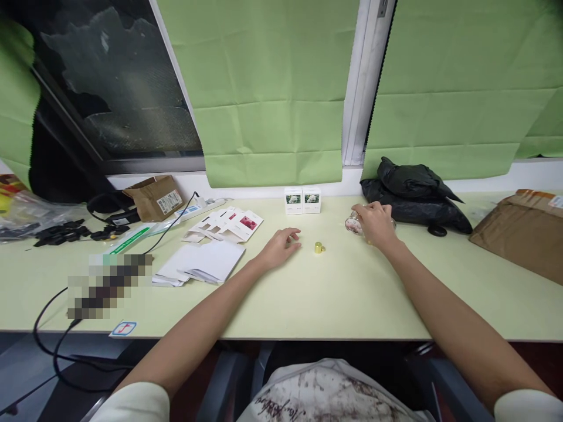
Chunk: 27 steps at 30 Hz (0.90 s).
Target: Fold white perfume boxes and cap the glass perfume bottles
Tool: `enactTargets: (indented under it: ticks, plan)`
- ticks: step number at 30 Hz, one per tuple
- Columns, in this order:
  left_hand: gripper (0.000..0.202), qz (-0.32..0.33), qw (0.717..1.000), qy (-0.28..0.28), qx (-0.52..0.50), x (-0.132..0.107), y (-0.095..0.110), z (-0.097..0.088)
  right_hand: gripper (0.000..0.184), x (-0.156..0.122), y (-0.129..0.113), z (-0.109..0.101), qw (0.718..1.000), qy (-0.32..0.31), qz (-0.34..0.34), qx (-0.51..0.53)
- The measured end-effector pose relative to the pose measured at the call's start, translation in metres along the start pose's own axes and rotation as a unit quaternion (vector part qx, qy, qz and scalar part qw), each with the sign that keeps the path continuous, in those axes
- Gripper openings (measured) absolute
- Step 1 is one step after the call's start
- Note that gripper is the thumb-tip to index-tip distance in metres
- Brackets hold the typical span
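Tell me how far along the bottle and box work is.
Done: two white boxes stand assembled side by side at the back of the table, and the gold cap sits loose on it. In hand: the right hand closes over a small glass bottle; the left hand rests open just left of the cap. Left: the flat cartons lie unfolded.

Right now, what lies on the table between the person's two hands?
Head view: a small gold cap, touching neither, sits between the left hand and the right hand, which holds a glass bottle.
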<state>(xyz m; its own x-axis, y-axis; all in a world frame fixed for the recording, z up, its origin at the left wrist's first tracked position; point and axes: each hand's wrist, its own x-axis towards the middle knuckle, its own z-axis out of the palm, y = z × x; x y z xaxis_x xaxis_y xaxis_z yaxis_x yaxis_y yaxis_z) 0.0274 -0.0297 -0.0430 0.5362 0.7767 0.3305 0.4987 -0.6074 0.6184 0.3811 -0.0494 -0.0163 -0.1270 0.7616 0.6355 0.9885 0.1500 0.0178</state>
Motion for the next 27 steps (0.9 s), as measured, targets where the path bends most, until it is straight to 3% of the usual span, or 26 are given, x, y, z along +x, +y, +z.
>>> enactTargets:
  ticks: [14,27]
  plan:
    - [0.042,0.006,1.000,-0.007,0.015,-0.0013,0.0002,-0.0012,0.034,0.0022,-0.0065,-0.0028,0.997,-0.014,-0.004,-0.076]
    - [0.037,0.017,0.999,-0.011,0.026,-0.0014,0.0007,-0.0020,0.035,0.0019,-0.0075,-0.0042,0.997,-0.019,0.001,-0.078]
